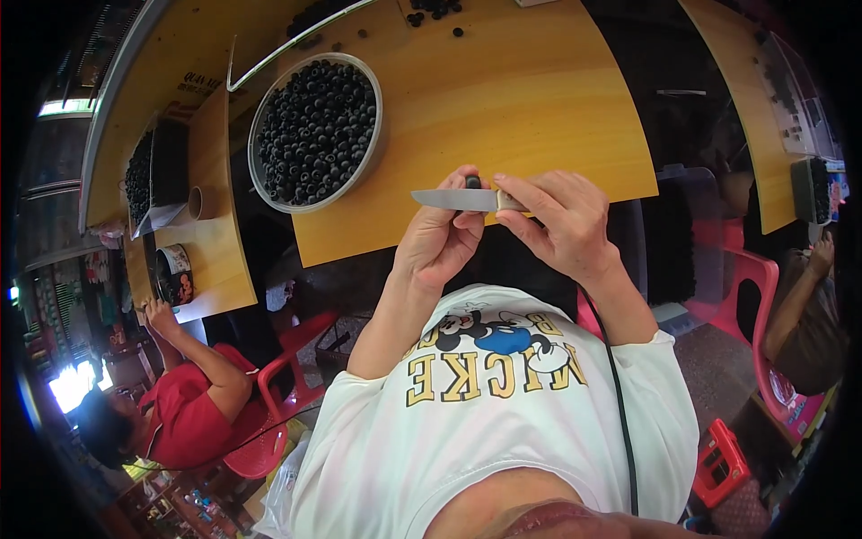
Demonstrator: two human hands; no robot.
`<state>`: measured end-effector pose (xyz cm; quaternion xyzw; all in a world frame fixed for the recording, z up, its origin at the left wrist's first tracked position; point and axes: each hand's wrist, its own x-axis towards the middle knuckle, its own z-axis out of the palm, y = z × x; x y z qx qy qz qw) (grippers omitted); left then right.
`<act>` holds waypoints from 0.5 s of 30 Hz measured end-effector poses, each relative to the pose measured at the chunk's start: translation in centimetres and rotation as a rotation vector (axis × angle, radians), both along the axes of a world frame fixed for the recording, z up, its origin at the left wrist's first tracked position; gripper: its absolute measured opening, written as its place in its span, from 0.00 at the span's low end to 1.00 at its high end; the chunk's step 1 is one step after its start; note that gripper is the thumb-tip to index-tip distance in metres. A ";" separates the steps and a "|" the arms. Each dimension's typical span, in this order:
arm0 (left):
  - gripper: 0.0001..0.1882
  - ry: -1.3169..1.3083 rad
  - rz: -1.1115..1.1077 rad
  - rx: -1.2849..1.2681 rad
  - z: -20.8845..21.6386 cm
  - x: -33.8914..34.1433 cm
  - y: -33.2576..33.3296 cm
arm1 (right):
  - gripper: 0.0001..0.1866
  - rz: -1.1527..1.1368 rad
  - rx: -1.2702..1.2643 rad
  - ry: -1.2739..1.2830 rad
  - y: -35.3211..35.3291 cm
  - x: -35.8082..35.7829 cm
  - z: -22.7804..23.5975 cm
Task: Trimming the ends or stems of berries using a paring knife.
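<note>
My right hand (567, 223) grips the pale handle of a short knife (449, 199), its blade pointing left across the fingers of my left hand (440, 242). Between the left thumb and fingers is a small black round piece (472, 181), pinched right behind the blade; the blade covers part of it. Both hands are held just off the near edge of the wooden table (503, 117). Up and to the left stands a round clear tub (255, 157), heaped with black pieces (316, 130) that look round with a hole in the middle.
More loose black pieces (435, 9) lie at the table's far side. A co-worker in red (202, 404) sits at the left by a box of black pieces (139, 180); another person's arm (799, 296) shows at the right. Red chairs (750, 296) stand on both sides.
</note>
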<state>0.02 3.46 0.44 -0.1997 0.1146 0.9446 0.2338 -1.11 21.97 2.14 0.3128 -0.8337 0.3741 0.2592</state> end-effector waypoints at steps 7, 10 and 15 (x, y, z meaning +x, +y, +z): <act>0.10 -0.023 0.036 -0.058 0.0 0.0 0.3 | 0.17 0.000 0.003 0.000 -0.1 -0.3 -0.2; 0.10 -0.018 0.028 -0.096 0.3 -0.1 0.4 | 0.16 0.004 0.004 0.004 0.0 -0.3 -0.4; 0.10 -0.020 0.017 -0.107 0.0 -0.2 0.5 | 0.16 0.011 0.017 -0.010 0.1 -0.4 -1.2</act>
